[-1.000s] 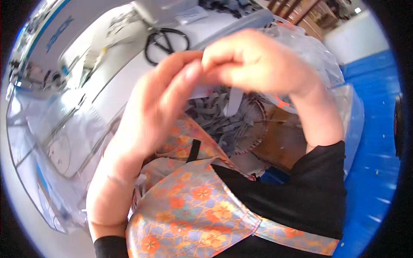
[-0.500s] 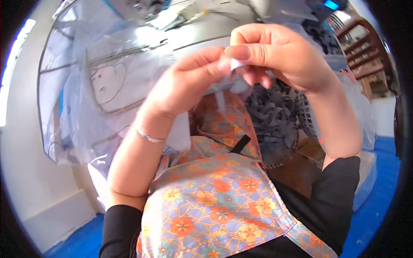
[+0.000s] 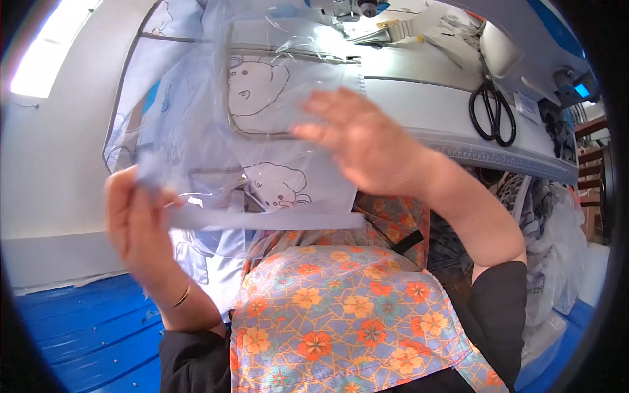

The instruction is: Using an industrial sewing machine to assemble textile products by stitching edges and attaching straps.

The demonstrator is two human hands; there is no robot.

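Plastic sheeting (image 3: 262, 149) printed with cartoon animal outlines spreads rightward from the left hand (image 3: 139, 213), which pinches blurred pale material (image 3: 151, 169), while the right hand (image 3: 363, 141), empty with fingers parted, hovers before the sheeting's right side.

2 hands (image 3: 367, 141) (image 3: 134, 219), 1 apron (image 3: 341, 308), 1 pr scissors (image 3: 487, 84).
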